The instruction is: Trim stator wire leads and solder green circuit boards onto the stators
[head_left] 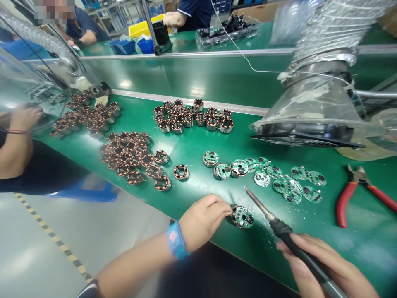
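Note:
My left hand [203, 221], with a blue wristband [177, 240], pinches the left edge of a motor stator topped by a round green circuit board [242, 217]. That stator stands on the green bench near its front edge. In my right hand [328, 269] is a soldering iron [281, 227], held by its black handle. Its tip points up and left, above and apart from the board. Behind it stand several stators with boards on top [222, 171], beside a spread of loose round circuit boards [287, 186].
Copper-wound stators [130, 153] crowd the bench to the left, with another group [192, 116] at the back. Red-handled cutters [356, 186] lie at right. A fume extraction hood [313, 99] hangs above them. A co-worker's hand [26, 116] is at far left; other people sit opposite.

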